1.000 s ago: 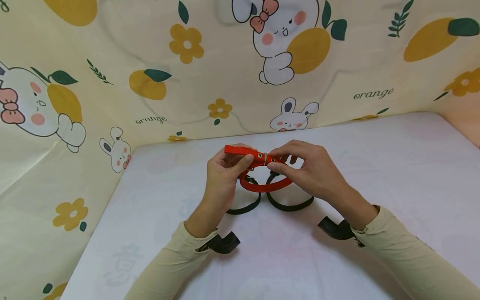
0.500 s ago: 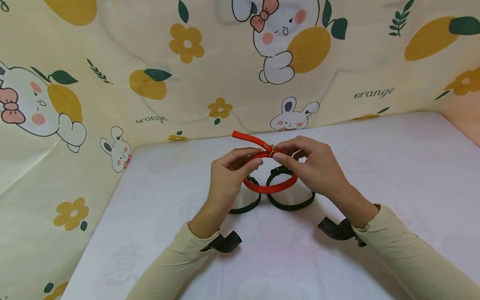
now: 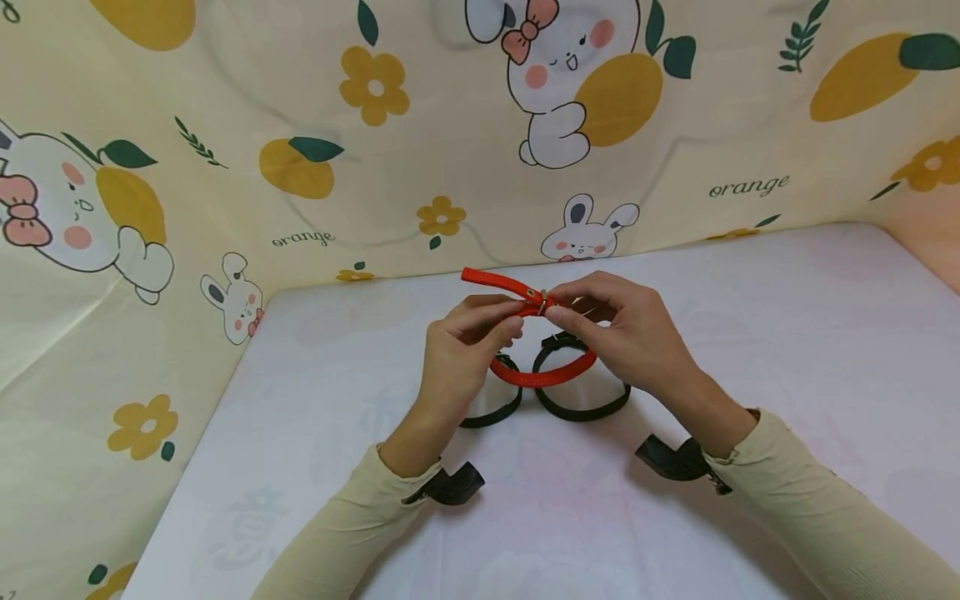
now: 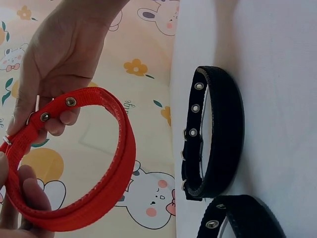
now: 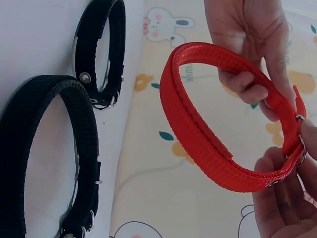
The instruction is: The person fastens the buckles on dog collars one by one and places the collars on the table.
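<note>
Both hands hold a red buckled collar (image 3: 543, 377) raised above the table, bent into a ring. In the head view my right hand (image 3: 637, 337) pinches it beside the metal buckle, between thumb and fingers. My left hand (image 3: 461, 350) grips the ring's left side, its fingers partly behind the band. The strap's free tail (image 3: 495, 277) juts out to the left above the left fingers. Metal eyelets show along the red collar (image 4: 126, 148) in the left wrist view. The right wrist view shows the buckle (image 5: 301, 144) by the right thumb.
Two black collars (image 3: 581, 414) (image 4: 230, 134), closed into rings with eyelets and buckles, stand side by side on the white table (image 3: 315, 467) beneath the hands. A patterned cloth (image 3: 450, 158) hangs behind. Dark curved pieces (image 3: 450, 485) are strapped at both wrists.
The left hand has let go of the strap's tail, which has swung up and points freely left. That hand has shifted slightly right onto the ring; the last half second shows little movement.
</note>
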`<state>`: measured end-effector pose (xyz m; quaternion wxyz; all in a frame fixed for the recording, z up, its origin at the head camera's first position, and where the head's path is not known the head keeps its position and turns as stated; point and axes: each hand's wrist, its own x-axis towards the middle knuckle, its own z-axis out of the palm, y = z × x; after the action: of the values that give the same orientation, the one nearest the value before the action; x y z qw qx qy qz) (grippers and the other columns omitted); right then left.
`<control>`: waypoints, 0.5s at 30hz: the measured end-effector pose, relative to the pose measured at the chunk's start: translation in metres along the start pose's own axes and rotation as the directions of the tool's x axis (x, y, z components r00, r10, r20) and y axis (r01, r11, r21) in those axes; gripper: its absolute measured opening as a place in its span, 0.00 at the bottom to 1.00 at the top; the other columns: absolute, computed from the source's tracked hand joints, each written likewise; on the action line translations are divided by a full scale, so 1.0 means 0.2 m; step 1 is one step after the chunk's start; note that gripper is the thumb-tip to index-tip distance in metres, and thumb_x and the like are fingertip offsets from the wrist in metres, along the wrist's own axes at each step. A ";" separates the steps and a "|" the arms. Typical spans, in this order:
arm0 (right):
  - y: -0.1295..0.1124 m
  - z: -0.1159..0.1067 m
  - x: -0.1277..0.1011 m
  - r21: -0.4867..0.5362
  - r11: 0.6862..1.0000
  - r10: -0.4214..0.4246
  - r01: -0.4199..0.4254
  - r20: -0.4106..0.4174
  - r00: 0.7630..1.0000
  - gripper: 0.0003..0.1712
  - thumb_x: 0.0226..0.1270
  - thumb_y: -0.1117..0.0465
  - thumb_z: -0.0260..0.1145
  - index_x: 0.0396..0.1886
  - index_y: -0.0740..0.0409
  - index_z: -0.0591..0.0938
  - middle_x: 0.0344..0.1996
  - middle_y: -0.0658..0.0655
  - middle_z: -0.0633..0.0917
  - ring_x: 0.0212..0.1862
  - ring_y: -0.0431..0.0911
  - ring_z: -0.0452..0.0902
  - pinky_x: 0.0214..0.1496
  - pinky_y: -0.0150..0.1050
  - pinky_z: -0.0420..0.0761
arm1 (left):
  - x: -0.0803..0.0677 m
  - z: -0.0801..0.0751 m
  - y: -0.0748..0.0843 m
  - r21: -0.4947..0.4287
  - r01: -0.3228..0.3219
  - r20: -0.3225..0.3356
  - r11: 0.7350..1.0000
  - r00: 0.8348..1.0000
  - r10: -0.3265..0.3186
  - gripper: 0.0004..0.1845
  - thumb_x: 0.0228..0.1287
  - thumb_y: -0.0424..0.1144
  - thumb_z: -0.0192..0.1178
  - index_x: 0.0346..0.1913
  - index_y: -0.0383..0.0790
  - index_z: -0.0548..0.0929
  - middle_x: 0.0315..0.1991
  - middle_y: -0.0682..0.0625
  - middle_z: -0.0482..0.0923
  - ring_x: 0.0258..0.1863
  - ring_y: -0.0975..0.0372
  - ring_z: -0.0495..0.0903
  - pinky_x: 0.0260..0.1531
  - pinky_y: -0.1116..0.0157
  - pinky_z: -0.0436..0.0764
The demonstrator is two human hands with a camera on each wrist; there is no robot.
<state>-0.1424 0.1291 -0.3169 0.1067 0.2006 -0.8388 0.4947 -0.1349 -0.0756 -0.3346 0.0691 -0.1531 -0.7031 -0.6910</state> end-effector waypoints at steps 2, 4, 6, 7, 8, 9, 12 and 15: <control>0.00 0.00 0.00 0.008 1.000 -0.022 0.022 -0.005 1.000 0.11 0.65 0.55 0.72 0.46 0.50 0.88 0.39 0.48 0.87 0.36 0.35 0.85 0.42 0.28 0.82 | 0.00 0.00 0.00 0.002 -0.012 0.004 1.000 1.000 0.012 0.13 0.64 0.31 0.65 0.51 0.32 0.86 0.49 0.45 0.81 0.38 0.59 0.82 0.41 0.67 0.82; 0.00 0.00 0.00 0.017 0.999 -0.042 0.043 -0.009 0.999 0.11 0.64 0.56 0.72 0.46 0.50 0.88 0.38 0.48 0.87 0.37 0.35 0.85 0.42 0.26 0.81 | 0.00 0.00 0.00 -0.003 -0.022 0.007 1.000 1.000 0.022 0.13 0.64 0.30 0.65 0.51 0.30 0.86 0.50 0.44 0.80 0.39 0.60 0.81 0.42 0.68 0.82; 0.00 0.00 0.00 0.029 0.998 -0.056 0.057 -0.013 0.998 0.11 0.64 0.57 0.72 0.46 0.50 0.88 0.38 0.48 0.87 0.37 0.35 0.84 0.42 0.25 0.81 | 0.00 0.00 -0.01 -0.004 -0.030 0.007 1.000 1.000 0.030 0.14 0.64 0.28 0.64 0.51 0.29 0.85 0.51 0.42 0.80 0.41 0.60 0.81 0.43 0.68 0.82; 0.00 0.00 0.00 0.037 0.997 -0.063 0.063 -0.013 0.998 0.11 0.64 0.58 0.73 0.46 0.50 0.88 0.38 0.48 0.87 0.37 0.36 0.84 0.43 0.25 0.81 | 0.00 0.00 -0.01 -0.002 -0.033 0.003 0.999 0.999 0.033 0.14 0.64 0.28 0.64 0.51 0.28 0.85 0.51 0.42 0.80 0.42 0.60 0.81 0.43 0.69 0.83; 0.00 0.00 0.00 0.042 0.997 -0.068 0.069 -0.013 0.998 0.11 0.64 0.58 0.73 0.46 0.50 0.88 0.38 0.48 0.86 0.37 0.36 0.84 0.43 0.25 0.81 | 0.00 0.00 -0.01 -0.001 -0.037 -0.002 0.999 0.999 0.037 0.14 0.64 0.27 0.64 0.51 0.28 0.85 0.51 0.42 0.79 0.44 0.61 0.80 0.44 0.69 0.83; 0.00 0.00 0.00 0.047 0.996 -0.072 0.073 -0.013 0.997 0.11 0.63 0.58 0.73 0.46 0.50 0.88 0.37 0.47 0.86 0.37 0.37 0.83 0.43 0.25 0.81 | 0.00 0.00 -0.01 -0.002 -0.041 -0.009 0.999 0.999 0.041 0.13 0.63 0.26 0.64 0.51 0.27 0.85 0.51 0.41 0.79 0.45 0.61 0.80 0.45 0.69 0.83; 0.01 0.00 0.00 0.060 0.995 -0.078 0.079 -0.010 0.997 0.11 0.63 0.59 0.73 0.45 0.49 0.88 0.37 0.47 0.86 0.36 0.38 0.82 0.43 0.25 0.81 | 0.01 0.01 -0.01 -0.007 -0.048 -0.028 0.999 0.998 0.048 0.13 0.63 0.25 0.63 0.49 0.26 0.85 0.50 0.41 0.79 0.47 0.61 0.79 0.47 0.69 0.82; 0.00 0.00 0.00 0.054 0.996 -0.075 0.075 -0.007 0.997 0.10 0.63 0.59 0.73 0.45 0.49 0.89 0.37 0.46 0.86 0.36 0.39 0.81 0.42 0.26 0.80 | 0.01 0.00 -0.01 -0.013 -0.040 -0.039 0.999 0.998 0.039 0.12 0.63 0.26 0.63 0.50 0.27 0.85 0.49 0.40 0.80 0.48 0.60 0.80 0.49 0.68 0.82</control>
<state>-0.1432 0.1301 -0.3168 0.1218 0.2335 -0.8166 0.5136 -0.1375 -0.0747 -0.3365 0.0952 -0.1540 -0.6938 -0.6970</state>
